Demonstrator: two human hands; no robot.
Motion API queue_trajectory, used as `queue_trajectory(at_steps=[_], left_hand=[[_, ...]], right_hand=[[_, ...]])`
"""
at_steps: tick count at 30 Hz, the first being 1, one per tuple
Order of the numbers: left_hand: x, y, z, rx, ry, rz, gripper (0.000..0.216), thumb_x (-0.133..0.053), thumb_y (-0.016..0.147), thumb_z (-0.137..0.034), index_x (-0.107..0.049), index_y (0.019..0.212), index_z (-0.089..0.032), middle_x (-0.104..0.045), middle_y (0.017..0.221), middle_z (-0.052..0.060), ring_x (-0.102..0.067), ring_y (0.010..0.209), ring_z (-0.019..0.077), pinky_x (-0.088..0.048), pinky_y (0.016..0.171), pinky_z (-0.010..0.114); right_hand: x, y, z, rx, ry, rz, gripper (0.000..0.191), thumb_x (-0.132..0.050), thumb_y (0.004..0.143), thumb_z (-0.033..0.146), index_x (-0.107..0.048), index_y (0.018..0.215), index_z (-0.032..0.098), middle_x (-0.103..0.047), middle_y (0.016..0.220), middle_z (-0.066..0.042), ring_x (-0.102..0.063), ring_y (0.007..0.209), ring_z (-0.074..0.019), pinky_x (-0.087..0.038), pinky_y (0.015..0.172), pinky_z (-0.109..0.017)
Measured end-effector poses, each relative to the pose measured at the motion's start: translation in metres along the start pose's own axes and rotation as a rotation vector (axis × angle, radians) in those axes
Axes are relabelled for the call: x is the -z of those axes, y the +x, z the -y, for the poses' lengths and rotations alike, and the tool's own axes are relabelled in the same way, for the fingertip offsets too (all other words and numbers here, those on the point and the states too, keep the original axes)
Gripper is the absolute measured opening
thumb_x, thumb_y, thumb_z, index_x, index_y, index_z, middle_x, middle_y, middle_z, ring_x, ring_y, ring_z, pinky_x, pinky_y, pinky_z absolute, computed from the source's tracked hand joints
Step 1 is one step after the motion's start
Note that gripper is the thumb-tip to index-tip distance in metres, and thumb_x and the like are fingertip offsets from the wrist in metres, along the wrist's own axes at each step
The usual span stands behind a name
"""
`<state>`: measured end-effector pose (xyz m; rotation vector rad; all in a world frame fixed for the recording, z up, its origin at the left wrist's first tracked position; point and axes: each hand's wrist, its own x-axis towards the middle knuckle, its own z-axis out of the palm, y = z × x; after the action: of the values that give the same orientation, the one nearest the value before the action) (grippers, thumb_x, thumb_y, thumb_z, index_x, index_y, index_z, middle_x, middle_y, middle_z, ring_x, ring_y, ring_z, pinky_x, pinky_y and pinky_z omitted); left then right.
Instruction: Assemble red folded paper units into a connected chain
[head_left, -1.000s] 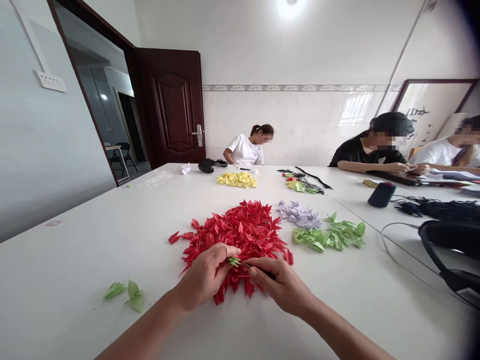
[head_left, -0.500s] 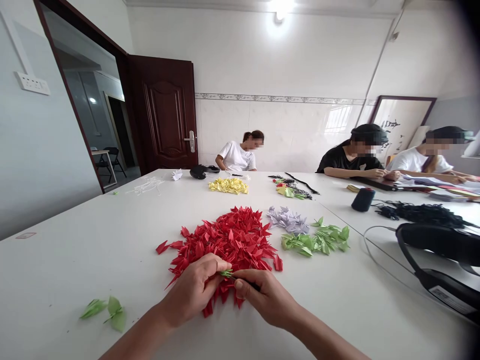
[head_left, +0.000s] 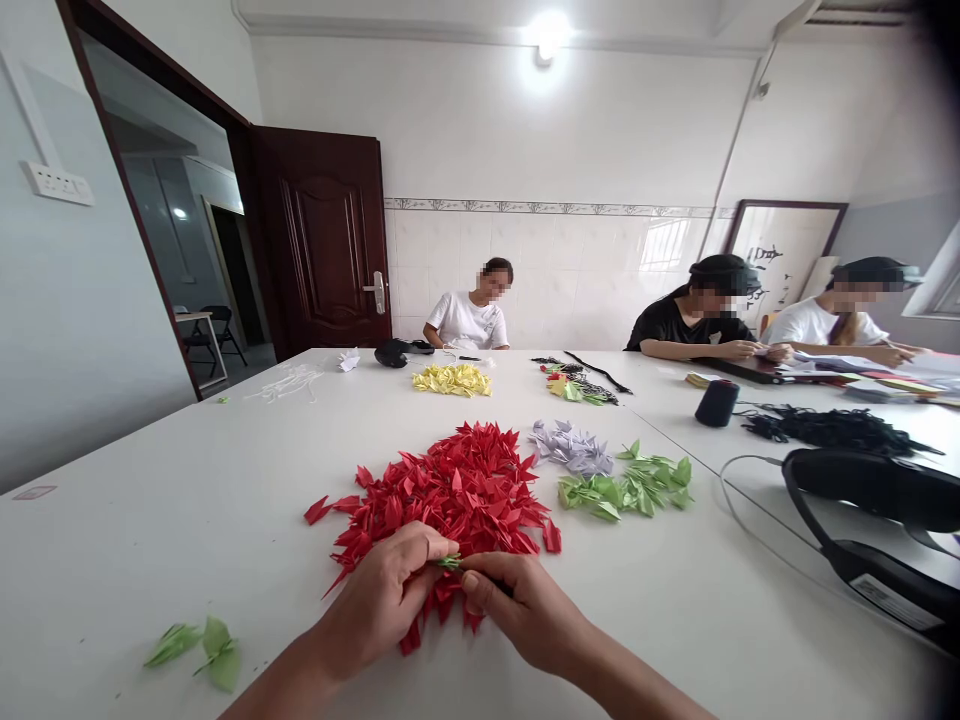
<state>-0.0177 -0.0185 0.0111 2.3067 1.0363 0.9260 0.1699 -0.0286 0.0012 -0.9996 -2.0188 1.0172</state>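
Over the front of a heap of red folded-paper pieces (head_left: 465, 485), my two hands meet. My left hand (head_left: 390, 585) is closed, pinching a small green folded-paper piece (head_left: 449, 562) between thumb and fingers. Closed around a thin dark tool (head_left: 502, 587) is my right hand (head_left: 517, 600); its fingers hide most of the tool, so its exact kind is unclear. The right fingertips are beside the green piece. Two light-green folded-paper pieces (head_left: 220, 655) lie on the table to the left of my left forearm.
Beyond the red heap lie white (head_left: 571, 448), green (head_left: 630, 485) and yellow (head_left: 452, 380) paper piles. A black headset (head_left: 862, 530) with a cable, a dark thread spool (head_left: 717, 403) and black cords (head_left: 832, 428) occupy the right side. Several people sit at the far side of the white table (head_left: 285, 520).
My hands keep their grips and have come slightly closer together at the green piece. The camera view has shifted a little. The person at the back has raised their head slightly.
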Motion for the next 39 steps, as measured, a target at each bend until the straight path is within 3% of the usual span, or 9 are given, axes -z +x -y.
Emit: queue_trajectory(at_steps=[7,19,27,39], left_hand=[[0.0012,0.0003,0.0023,0.001,0.023,-0.007,0.027,-0.038,0.084,-0.016,-0.057,0.101,-0.025,-0.059,0.092,0.003,-0.056,0.087,0.0132,-0.047,0.079,0.024],[0.0007,0.0002,-0.0003,-0.006,0.017,0.022,0.028,-0.039,0.083,-0.013,-0.059,0.1,-0.024,-0.059,0.091,0.003,-0.056,0.085,0.0129,-0.047,0.076,0.023],[-0.0002,0.0002,0.0045,-0.025,0.022,-0.023,0.027,-0.039,0.083,-0.013,-0.057,0.102,-0.022,-0.059,0.094,0.004,-0.056,0.087,0.013,-0.048,0.078,0.026],[-0.0038,-0.0004,0.0049,-0.071,0.039,-0.034,0.027,-0.039,0.084,-0.012,-0.056,0.102,-0.022,-0.059,0.092,0.003,-0.057,0.085,0.011,-0.049,0.075,0.023]], right_hand=[[0.0,0.0001,-0.0026,0.0,0.017,-0.008,0.033,-0.037,0.087,0.041,-0.056,0.075,0.016,-0.039,0.058,0.003,-0.028,0.053,-0.008,-0.025,0.047,-0.019],[-0.002,-0.0003,-0.0023,0.013,-0.01,-0.005,0.036,-0.035,0.088,0.04,-0.05,0.066,0.016,-0.04,0.059,0.003,-0.03,0.053,-0.0077,-0.026,0.049,-0.02],[0.0005,0.0001,-0.0007,-0.071,0.068,0.005,0.036,-0.037,0.087,0.044,-0.053,0.071,0.016,-0.042,0.061,0.003,-0.031,0.054,-0.0081,-0.026,0.049,-0.02],[0.0,-0.001,0.0012,-0.101,0.078,0.033,0.034,-0.035,0.088,0.037,-0.04,0.061,0.017,-0.032,0.056,0.005,-0.026,0.051,-0.0072,-0.022,0.046,-0.02]])
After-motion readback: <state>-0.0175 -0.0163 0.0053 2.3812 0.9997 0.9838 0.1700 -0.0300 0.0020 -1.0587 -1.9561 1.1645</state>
